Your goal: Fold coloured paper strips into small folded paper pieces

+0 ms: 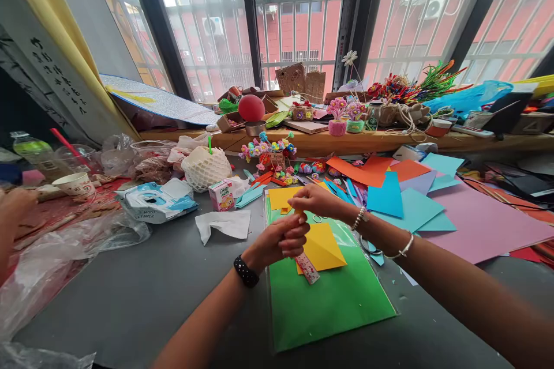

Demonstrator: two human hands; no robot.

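My left hand (pixel 283 239) is closed in a fist over the green paper pack, with a small yellow piece (pixel 298 211) at its top. My right hand (pixel 320 203) pinches at that same spot, its fingertips touching the piece. Fingers hide most of it, so its kind cannot be told. Below my hands, yellow paper (pixel 325 245) lies on the green paper pack (pixel 320 317) in its clear sleeve. A pink patterned strip (pixel 308 270) rests across the yellow paper's edge, just under my left hand. More yellow paper (pixel 279 198) lies at the pack's far end.
Blue paper (pixel 386 195) and a large pink sheet (pixel 489 216) lie right. Wet wipes (pixel 156 203), a tissue (pixel 225 225), a small box (pixel 221 195) and a foam-netted fruit (pixel 206 168) stand left. Another person's hand (pixel 17 207) shows at far left, near a paper cup (pixel 74 184).
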